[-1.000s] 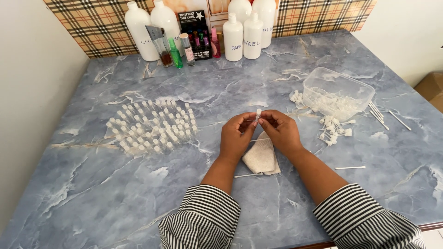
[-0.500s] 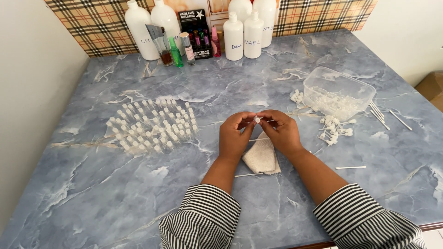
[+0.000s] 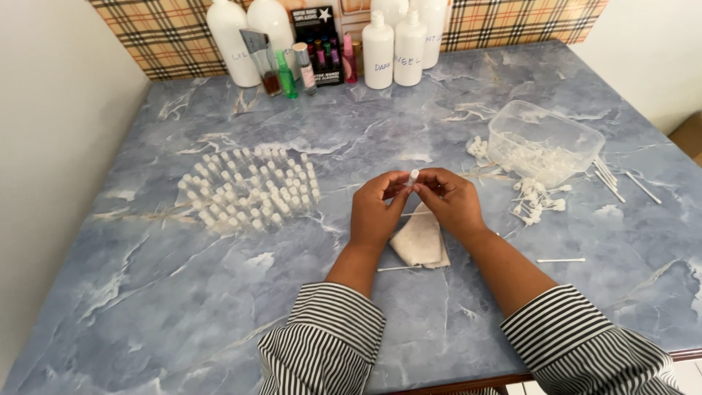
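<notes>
My left hand and my right hand meet over the middle of the blue marble table, both pinching one small clear vial with a white cap, held upright between the fingertips. Under the hands lies a folded beige cloth. To the left stand several capped clear vials in close rows. Both arms wear black and white striped sleeves.
A clear plastic tub sits at the right with loose white caps and thin white sticks around it. White bottles, small coloured bottles and a black box line the back, against a plaid wall.
The vial sat lower between the fingers half a second ago and is now upright again. The hands have barely shifted.
</notes>
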